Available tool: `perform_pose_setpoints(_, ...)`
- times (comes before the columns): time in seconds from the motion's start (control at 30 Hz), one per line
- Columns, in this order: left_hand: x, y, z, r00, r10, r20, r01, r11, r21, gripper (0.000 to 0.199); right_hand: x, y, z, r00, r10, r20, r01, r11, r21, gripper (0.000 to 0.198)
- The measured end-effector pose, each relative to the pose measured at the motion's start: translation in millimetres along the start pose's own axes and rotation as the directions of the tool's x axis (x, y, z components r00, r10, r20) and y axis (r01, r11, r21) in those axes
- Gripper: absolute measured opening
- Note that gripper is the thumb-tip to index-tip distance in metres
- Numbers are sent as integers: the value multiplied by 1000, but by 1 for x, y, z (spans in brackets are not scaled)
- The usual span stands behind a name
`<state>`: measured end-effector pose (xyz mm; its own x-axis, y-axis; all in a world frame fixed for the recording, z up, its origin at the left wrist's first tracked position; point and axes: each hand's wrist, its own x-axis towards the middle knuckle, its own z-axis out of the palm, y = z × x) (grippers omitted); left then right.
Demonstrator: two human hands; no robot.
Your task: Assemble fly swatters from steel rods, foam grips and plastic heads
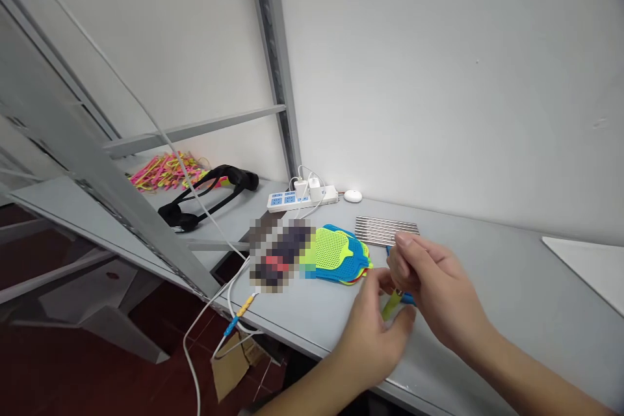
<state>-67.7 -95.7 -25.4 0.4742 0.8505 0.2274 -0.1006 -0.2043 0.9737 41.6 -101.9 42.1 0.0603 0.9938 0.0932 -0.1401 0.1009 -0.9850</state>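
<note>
A person's left hand (pixel 375 331) curls its fingers around a yellow-green handle (pixel 391 305) above the worktop (pixel 492 266), while the right hand (pixel 439 283) is closed in a fist just over the handle's upper end; whether those fingers grip anything is hidden from view. Blue pieces (pixel 408 299) show partly behind the hands. At the front edge to the left, a white cable carries a yellow-and-blue sleeve (pixel 238 315), near a blurred-out object (pixel 283 257). Perforated paddle-shaped heads (pixel 334 250) in yellow-green and blue lie stacked beside it, a sliver of red showing beneath. Beyond the hands, slim metal rods (pixel 383 230) lie side by side. Farther back, a power strip (pixel 280 200) holds white plugs, with a white oval device (pixel 353 196) near its end. Past the metal frame at left sit a black headset-like item (pixel 219 192) and a pink-and-yellow heap (pixel 166 172).
</note>
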Motion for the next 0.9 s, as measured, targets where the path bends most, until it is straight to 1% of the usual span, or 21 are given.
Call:
perform_pose_setpoints(0.1,-6,-7,-15,999,-34,-16,36,990,139,28,6,3,5,999,-31,14,30,998,47,47)
perform_pose_setpoints(0.17,-7,-11,-24,997,-66,25,60,975,213,25,10,7,6,998,-59,13,59,998,18,46)
perform_pose_setpoints(0.27,-6,-12,-32,994,-81,78,58,963,261,16,14,14,9,997,-70,17,70,997,-38,47)
perform_pose_setpoints(0.33,-4,-11,-33,994,-71,78,48,962,269,13,14,18,10,997,-62,40,64,997,-51,48)
perform_pose_setpoints(0.5,-2,-11,-31,994,-42,100,16,967,255,15,8,22,11,996,-60,65,67,992,-107,47)
perform_pose_setpoints(0.6,-2,-12,-31,994,-20,110,-9,967,255,17,8,24,7,997,-43,65,48,995,-89,46)
perform_pose_setpoints(0.73,-2,-11,-31,994,-29,110,-1,963,268,16,12,26,2,998,-20,56,22,999,-44,46)
perform_pose_setpoints(0.83,-4,-8,-32,993,-31,113,0,964,267,14,15,27,-1,996,2,88,0,1000,-23,45)
perform_pose_setpoints(0.9,-5,-5,-32,992,-41,121,10,968,251,17,15,27,0,993,7,116,-4,1000,-23,43)
